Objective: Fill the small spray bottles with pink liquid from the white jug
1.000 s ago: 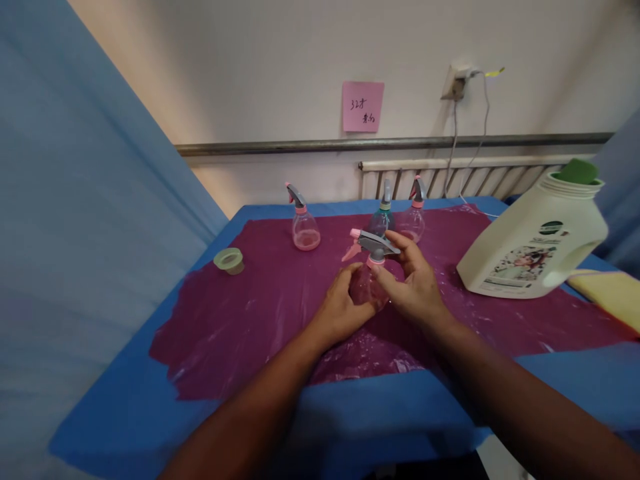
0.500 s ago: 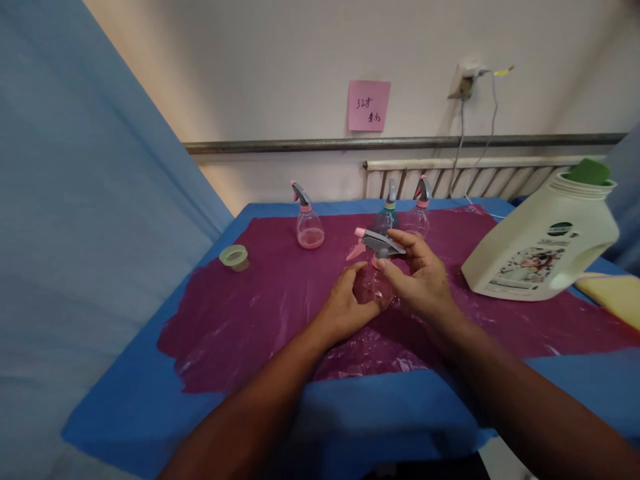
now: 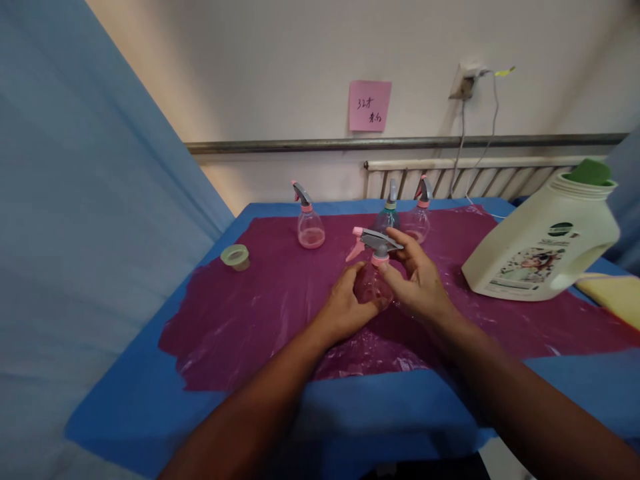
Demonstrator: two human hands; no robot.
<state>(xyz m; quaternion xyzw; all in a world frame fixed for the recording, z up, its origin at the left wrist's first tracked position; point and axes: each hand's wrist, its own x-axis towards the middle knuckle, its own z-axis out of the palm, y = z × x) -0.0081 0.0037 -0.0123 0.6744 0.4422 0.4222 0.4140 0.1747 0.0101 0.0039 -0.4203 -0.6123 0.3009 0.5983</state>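
Observation:
A clear spray bottle with a grey and pink trigger head stands upright before me on the purple plastic sheet. My left hand is wrapped round the bottle's body from the left. With thumb and fingers, my right hand grips the neck and the back of the spray head. The pink trigger points left. Behind it stand a teal spray bottle, partly hidden, and a clear one with a pink collar. Another spray bottle holding pinkish liquid is farther left.
A small pale green cup sits at the left of the sheet. On the right is a large cream detergent jug, with a yellow cloth beside it. A blue curtain hangs at left; a pink note is on the wall.
The spray head has turned slightly between my right fingers, and my right hand has shifted a little. My left hand stays round the bottle. Everything else stands as before.

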